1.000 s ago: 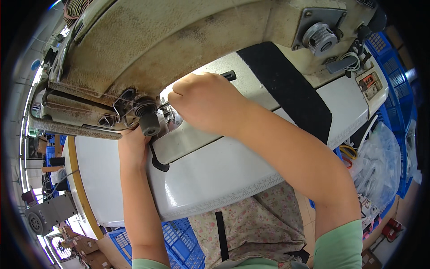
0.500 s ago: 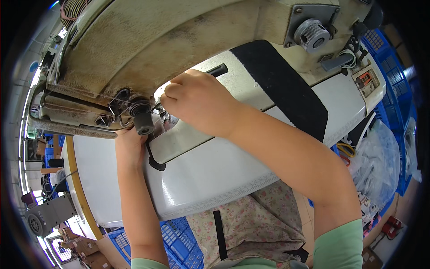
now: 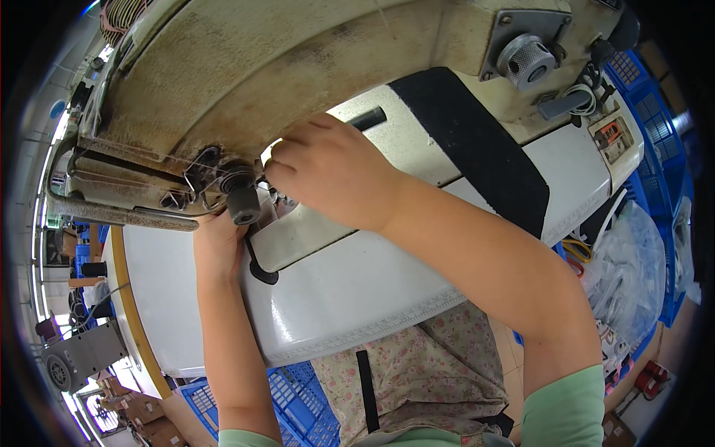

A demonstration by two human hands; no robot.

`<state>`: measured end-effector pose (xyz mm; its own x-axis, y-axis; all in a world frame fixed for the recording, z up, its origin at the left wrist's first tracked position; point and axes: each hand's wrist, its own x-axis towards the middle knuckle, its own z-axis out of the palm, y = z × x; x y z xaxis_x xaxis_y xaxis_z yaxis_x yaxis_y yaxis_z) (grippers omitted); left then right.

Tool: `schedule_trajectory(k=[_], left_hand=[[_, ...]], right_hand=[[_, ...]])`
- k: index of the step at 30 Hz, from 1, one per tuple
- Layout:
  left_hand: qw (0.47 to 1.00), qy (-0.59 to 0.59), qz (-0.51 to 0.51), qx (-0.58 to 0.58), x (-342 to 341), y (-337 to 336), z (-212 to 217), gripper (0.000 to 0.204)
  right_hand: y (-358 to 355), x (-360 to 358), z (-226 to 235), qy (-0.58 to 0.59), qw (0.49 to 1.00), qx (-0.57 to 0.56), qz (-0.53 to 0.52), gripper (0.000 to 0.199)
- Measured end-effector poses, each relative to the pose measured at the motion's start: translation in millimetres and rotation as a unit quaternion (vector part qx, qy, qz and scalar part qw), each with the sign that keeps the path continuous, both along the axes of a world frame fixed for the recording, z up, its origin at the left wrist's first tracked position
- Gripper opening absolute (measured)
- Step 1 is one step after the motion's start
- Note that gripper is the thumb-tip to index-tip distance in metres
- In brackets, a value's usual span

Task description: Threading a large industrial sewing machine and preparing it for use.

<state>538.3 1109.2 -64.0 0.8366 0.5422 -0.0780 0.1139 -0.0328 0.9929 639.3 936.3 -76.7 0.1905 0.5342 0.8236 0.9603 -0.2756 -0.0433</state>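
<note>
- Nearest me, at the lower edge, I see my floral-print fabric apron (image 3: 439, 372) and the pale green sleeves, with a blue plastic lattice crate (image 3: 294, 395) on the floor just left of it.
- Beyond that lies the white glossy sewing-machine table (image 3: 357, 290), a wide black strip (image 3: 477, 149) crossing its right part.
- My left hand (image 3: 220, 246) reaches under the machine head on the left; its fingers are hidden, so I cannot tell how open it is or what it holds.
- My right hand (image 3: 331, 171) is curled nearly closed, fingertips pinched at the needle area; whatever it grips is too small to make out.
- Just left of it hangs a dark round metal presser part (image 3: 242, 201).
- Farthest, the worn cream industrial sewing-machine head (image 3: 298, 67) fills the top, a knurled silver knob (image 3: 525, 59) on its right.
- At the right edge sit clear plastic bags (image 3: 633, 276) and more blue crates; far left, a cluttered workshop floor.
</note>
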Motion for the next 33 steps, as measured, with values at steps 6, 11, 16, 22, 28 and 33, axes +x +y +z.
schedule_trajectory(k=[6,11,16,22,28,33], left_hand=[[1.0,0.0,-0.001,-0.003,1,-3,0,0.023],[1.0,-0.012,-0.005,-0.01,1,0,-1,0.023],[1.0,-0.004,0.001,-0.008,2,-1,-1,0.022],[1.0,-0.001,-0.009,-0.013,1,2,1,0.019],[1.0,-0.01,-0.021,-0.006,0,-2,4,0.014],[0.996,0.018,-0.032,0.08,-1,-1,2,0.02]], right_hand=[[0,-1,-1,0.036,0.999,0.02,0.016,0.004],[1,0,-1,0.043,0.998,0.039,0.014,0.006],[4,2,-4,0.048,0.998,0.05,0.008,0.005],[12,0,-4,0.083,0.995,0.047,0.022,0.004],[8,3,-1,0.119,0.992,0.042,0.024,0.003],[6,7,-1,0.156,0.987,0.033,0.024,0.001]])
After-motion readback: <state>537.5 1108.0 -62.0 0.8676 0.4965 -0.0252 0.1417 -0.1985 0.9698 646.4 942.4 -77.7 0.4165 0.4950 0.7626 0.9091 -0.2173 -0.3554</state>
